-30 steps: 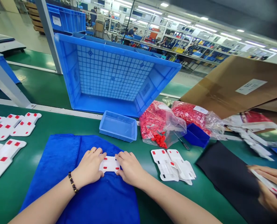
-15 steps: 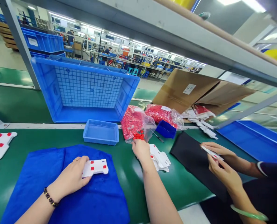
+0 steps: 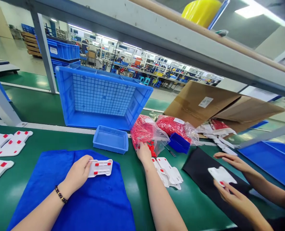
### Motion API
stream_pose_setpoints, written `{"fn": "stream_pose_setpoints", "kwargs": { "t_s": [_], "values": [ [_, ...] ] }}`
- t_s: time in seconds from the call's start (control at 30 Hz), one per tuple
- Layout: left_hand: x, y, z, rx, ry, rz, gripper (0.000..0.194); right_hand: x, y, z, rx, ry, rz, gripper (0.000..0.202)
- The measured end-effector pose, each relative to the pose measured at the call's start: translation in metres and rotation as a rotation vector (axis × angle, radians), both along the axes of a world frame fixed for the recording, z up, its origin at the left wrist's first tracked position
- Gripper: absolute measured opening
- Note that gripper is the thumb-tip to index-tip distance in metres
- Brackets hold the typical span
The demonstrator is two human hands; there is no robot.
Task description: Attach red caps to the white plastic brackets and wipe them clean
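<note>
My left hand (image 3: 78, 171) grips a white plastic part (image 3: 104, 168) with red pieces on it, tilted above the blue cloth (image 3: 91, 199). At the mouth of a clear bag of red pieces (image 3: 142, 130) is my right hand (image 3: 144, 153), its fingers bent down among the red bits. What those fingertips hold, if anything, is hidden. Beside my right forearm lies a pile of white parts (image 3: 170, 171) with red pieces.
Small light-blue tray (image 3: 111, 149), dark blue bin (image 3: 179, 143) and large blue crate (image 3: 96, 120) stand behind. At right, another person's hands (image 3: 233, 195) hold a white part over black cloth (image 3: 200, 163). More white parts (image 3: 16, 144) lie left.
The part in my left hand has been turned and shows its ribbed side. My right hand stays at the bag. The other person's upper hand has come off their white part. The view has shifted.
</note>
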State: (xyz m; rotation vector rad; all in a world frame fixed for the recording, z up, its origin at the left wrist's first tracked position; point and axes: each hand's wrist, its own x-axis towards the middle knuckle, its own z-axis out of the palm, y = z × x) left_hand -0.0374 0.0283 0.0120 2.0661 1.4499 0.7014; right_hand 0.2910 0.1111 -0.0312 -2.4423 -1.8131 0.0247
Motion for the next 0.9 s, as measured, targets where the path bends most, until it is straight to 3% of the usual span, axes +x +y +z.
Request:
{"fn": "stream_pose_setpoints", "kwargs": {
  "t_s": [0.2,0.43,0.57,0.77,0.9],
  "values": [
    [0.000,0.003,-0.003,-0.130,-0.024,0.088,0.025,0.005,-0.013,0.003,-0.020,0.043,-0.008,0.028],
    [0.001,0.004,-0.006,-0.274,0.029,0.124,0.020,0.010,-0.016,0.005,0.094,0.439,0.106,0.017],
    [0.000,0.004,-0.005,-0.340,0.069,0.106,0.022,0.012,-0.017,0.006,0.072,0.479,0.111,0.015],
    [-0.002,0.003,-0.007,-0.367,0.082,0.039,0.025,0.011,-0.021,0.020,0.222,0.796,0.075,0.028],
    [-0.003,0.003,-0.008,-0.382,0.058,0.018,0.024,-0.005,-0.016,0.034,0.196,0.960,0.110,0.033]
  ]
}}
